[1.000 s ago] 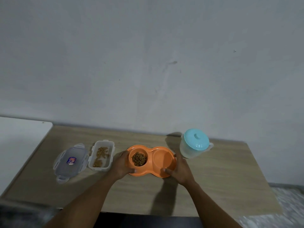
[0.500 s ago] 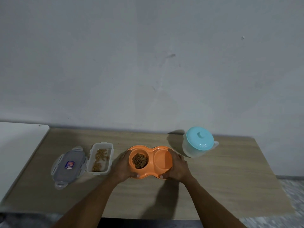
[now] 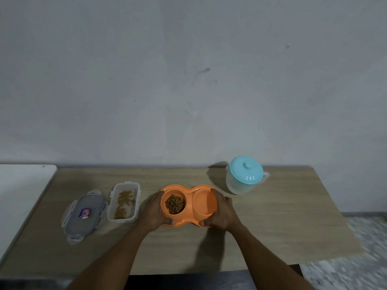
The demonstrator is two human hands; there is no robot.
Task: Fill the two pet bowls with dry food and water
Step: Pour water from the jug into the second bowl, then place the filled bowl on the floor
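An orange double bowl [image 3: 189, 191] is sitting near the middle of a wooden surface [image 3: 272, 227], towards its near edge. Its left compartment [image 3: 165, 194] is holding a heap of brown dry food [image 3: 174, 204]. Its right compartment [image 3: 204, 204] is looking empty, with no water plainly showing.

The person is holding the bowl at both ends. The left hand [image 3: 151, 212] is cupping the left end, and the right hand [image 3: 225, 212] is cupping the right end. On each hand the fingers [image 3: 222, 198] are curling round the outer rim while the thumb is pressing on the near edge. Whether the bowl is resting on the surface or being lifted slightly cannot be told.

Just behind and to the right of the bowl, a translucent jug [image 3: 236, 185] is standing upright with its pale blue lid [image 3: 246, 171] on. To the left, apart from the bowl, an open clear food container [image 3: 136, 195] is lying with some dry food left inside. Its lid [image 3: 83, 212] is lying flat beside it.

The food step appears done, and the person seems to be steadying or placing the bowl before adding water. The next move is likely calling for one hand to let go, take the jug, and pour slowly into the right compartment. The pour needs to stay clear of the dry food.
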